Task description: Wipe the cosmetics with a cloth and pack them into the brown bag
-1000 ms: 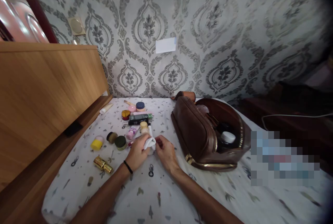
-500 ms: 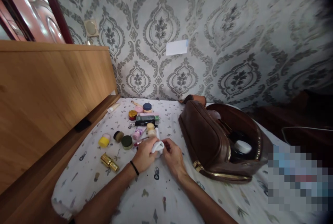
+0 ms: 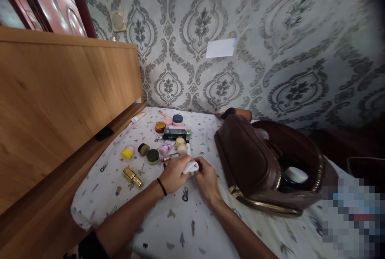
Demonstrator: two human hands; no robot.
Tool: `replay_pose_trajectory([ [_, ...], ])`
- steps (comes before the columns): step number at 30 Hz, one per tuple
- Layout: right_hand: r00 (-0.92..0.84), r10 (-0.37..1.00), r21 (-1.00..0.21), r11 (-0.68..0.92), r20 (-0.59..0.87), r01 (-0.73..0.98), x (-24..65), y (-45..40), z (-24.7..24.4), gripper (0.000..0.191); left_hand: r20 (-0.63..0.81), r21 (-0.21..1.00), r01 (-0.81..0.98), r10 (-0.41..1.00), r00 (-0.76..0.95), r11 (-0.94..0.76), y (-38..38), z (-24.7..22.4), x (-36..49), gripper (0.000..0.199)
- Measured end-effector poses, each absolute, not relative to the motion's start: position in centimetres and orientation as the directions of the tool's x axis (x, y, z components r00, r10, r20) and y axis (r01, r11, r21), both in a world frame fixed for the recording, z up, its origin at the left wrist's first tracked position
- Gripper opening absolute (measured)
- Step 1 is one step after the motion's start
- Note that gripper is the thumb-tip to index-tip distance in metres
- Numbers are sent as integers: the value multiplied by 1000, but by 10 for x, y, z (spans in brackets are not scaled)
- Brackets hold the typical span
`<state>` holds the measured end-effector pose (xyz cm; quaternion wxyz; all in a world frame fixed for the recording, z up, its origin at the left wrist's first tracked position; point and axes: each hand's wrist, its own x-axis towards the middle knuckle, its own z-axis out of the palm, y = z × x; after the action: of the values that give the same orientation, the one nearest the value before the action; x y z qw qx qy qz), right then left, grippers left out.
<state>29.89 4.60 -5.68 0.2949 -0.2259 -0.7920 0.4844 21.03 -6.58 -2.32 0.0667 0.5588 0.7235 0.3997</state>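
My left hand (image 3: 176,175), with a black band at the wrist, is closed around a folded white cloth (image 3: 191,166). Right against the cloth's edge, my right hand (image 3: 207,179) is pinched shut; what its fingertips hold is hidden. Just beyond my left hand lie a pink tube (image 3: 169,157), a pink-purple tube (image 3: 166,147) and cream-coloured jars (image 3: 181,145). A dark green-lidded jar (image 3: 152,156) stands to the left, near a small dark-lidded jar (image 3: 143,149). Closer to me rests a gold lipstick-like tube (image 3: 132,177).
An open brown bag (image 3: 246,158) stands on the right, with a white-lidded item (image 3: 296,175) inside. A yellow jar (image 3: 128,152), a blue-lidded jar (image 3: 177,119) and a dark tube (image 3: 174,134) lie on the patterned sheet (image 3: 168,221). A wooden headboard-like panel (image 3: 69,94) borders the left.
The view has shifted, so the scene sits differently in the picture. Both hands stay together at the white cloth, which appears slightly turned and flatter.
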Motion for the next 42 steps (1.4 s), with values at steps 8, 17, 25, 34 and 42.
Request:
replay_pose_trajectory([
  [8,-725,636,-898,437,264,57,298,47,-59,21,356,622,782,875,-329,41,-67,-21,211,26],
  [17,-732,634,-913,405,247,43,298,47,-61,26,339,561,825,891,-303,67,-70,-23,212,24],
  [25,-726,633,-914,406,267,17,298,47,-63,23,317,500,861,906,-279,90,-71,-28,212,29],
  [34,-689,683,-933,359,241,30,295,45,-66,20,437,686,727,785,-439,25,-79,-1,197,30],
  [42,-665,709,-942,334,235,23,293,43,-64,15,478,624,729,600,-641,282,-166,38,156,24],
])
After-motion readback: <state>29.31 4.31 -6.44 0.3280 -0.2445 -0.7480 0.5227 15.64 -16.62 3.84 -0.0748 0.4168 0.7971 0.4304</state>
